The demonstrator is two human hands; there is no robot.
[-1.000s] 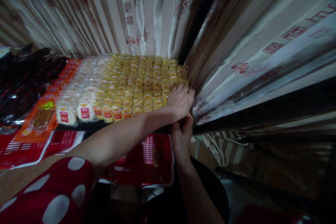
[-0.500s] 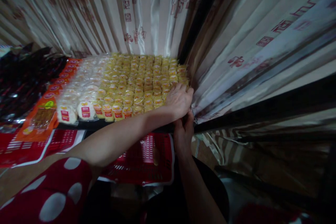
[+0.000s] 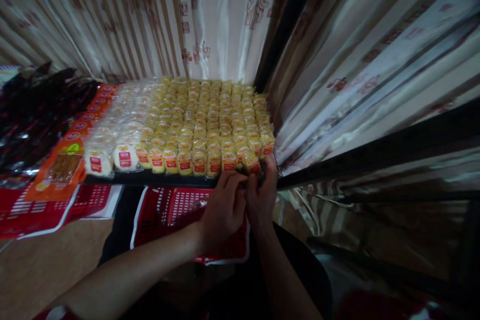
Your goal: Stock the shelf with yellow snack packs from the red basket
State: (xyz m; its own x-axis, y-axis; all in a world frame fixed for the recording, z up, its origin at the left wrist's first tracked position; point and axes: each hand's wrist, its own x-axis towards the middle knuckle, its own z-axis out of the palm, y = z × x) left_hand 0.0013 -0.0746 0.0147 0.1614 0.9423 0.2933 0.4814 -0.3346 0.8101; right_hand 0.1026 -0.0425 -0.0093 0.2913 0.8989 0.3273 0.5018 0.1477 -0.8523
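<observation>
Rows of small yellow snack packets (image 3: 198,132) with red-and-white labels stand close together on a black shelf (image 3: 150,178). At the front right corner, one yellow snack packet (image 3: 251,162) leans at a tilt just above my right hand (image 3: 261,197), whose thumb and fingers close around its lower part. Beside it, my left hand (image 3: 223,205) is closed with curled fingers at the shelf's front edge. Its fingertips meet the right hand, and whatever they pinch is hidden.
White round snack packets (image 3: 126,155), orange snack bags (image 3: 63,165) and dark shiny packages (image 3: 37,120) lie along the left. Below the shelf sits a red basket (image 3: 168,230) with a white rim. Patterned curtains (image 3: 221,20) and a black post (image 3: 285,25) border the back and right.
My left hand has drawn back from on top of the right-hand packets to the shelf's front edge, uncovering the front row. The right hand stays at the corner, now with a tilted packet.
</observation>
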